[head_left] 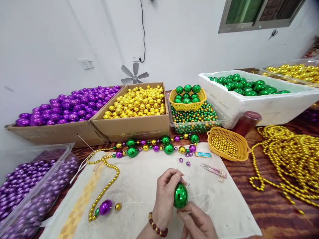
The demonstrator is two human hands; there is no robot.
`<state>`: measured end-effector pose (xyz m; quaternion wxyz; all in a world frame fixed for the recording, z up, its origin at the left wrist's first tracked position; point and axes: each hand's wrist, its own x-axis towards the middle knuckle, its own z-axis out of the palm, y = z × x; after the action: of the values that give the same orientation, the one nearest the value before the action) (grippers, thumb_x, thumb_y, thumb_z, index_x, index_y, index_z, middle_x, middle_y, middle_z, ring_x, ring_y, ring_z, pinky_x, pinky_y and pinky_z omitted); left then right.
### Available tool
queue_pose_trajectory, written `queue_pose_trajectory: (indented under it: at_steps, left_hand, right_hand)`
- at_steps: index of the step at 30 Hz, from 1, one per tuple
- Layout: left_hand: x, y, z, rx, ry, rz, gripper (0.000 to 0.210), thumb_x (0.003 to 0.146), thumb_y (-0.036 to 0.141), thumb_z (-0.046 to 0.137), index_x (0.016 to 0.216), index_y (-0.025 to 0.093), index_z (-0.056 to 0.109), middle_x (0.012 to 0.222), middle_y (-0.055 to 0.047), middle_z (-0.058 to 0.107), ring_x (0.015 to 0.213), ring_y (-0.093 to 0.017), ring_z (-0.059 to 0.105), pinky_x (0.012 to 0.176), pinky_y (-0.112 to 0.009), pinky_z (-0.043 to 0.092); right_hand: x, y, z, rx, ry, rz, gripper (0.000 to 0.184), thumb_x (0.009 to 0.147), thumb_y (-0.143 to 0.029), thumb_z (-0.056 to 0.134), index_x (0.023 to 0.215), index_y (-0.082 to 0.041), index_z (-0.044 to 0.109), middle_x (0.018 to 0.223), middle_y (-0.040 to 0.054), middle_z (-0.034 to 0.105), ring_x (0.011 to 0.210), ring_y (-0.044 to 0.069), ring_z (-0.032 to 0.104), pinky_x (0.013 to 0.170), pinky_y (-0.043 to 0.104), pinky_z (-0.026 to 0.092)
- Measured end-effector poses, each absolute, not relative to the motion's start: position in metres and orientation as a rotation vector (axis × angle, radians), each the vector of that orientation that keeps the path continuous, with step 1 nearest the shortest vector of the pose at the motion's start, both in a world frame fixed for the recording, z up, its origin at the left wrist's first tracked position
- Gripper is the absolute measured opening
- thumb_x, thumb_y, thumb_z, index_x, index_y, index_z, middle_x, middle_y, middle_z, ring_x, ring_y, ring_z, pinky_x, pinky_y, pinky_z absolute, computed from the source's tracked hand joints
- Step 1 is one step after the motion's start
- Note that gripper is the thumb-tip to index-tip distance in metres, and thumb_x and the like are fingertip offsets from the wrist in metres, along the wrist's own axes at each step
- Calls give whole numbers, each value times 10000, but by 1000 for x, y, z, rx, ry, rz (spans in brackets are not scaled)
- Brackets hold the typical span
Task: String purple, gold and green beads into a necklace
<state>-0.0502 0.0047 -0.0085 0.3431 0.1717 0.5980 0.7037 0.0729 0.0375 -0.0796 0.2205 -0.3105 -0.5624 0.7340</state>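
Green bead: a big, shiny green bead [180,196] sits pinched between both hands, low and centre over the white cloth [139,186].
Left hand: the left hand [165,196] wraps the bead's side, fingers curled, thumb and forefinger nipping a thin needle [177,166] that pokes up above it.
Right hand: the right hand [196,222] props the bead from underneath with its fingertips, closed lightly on it.
Step in hand: looks like threading, the needle going through the bead's hole.
Next move calls for: a steady pull of needle and thread clear through, bead kept from rolling.
On the cloth: a strung strand [154,146] of green, purple and gold beads lies across the far edge; a purple bead [105,206] on a gold chain rests to the left; snips [214,170] lie to the right.
Beyond: cardboard boxes of purple balls [69,106] and gold balls [137,101], a yellow basket [228,144] of small gold beads.
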Motion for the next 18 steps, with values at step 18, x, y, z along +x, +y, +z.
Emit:
queue_pose_trajectory:
  at_steps: [18]
  left_hand:
    - [-44, 6, 30, 1370, 1839, 949, 118, 743, 180, 582, 735, 181, 700, 689, 17, 660, 612, -107, 551, 568, -212, 368]
  right_hand:
    - [95, 84, -33, -722, -999, 2090, 216, 795, -347, 748, 904, -185, 655, 779, 47, 686, 586, 132, 593, 490, 203, 457]
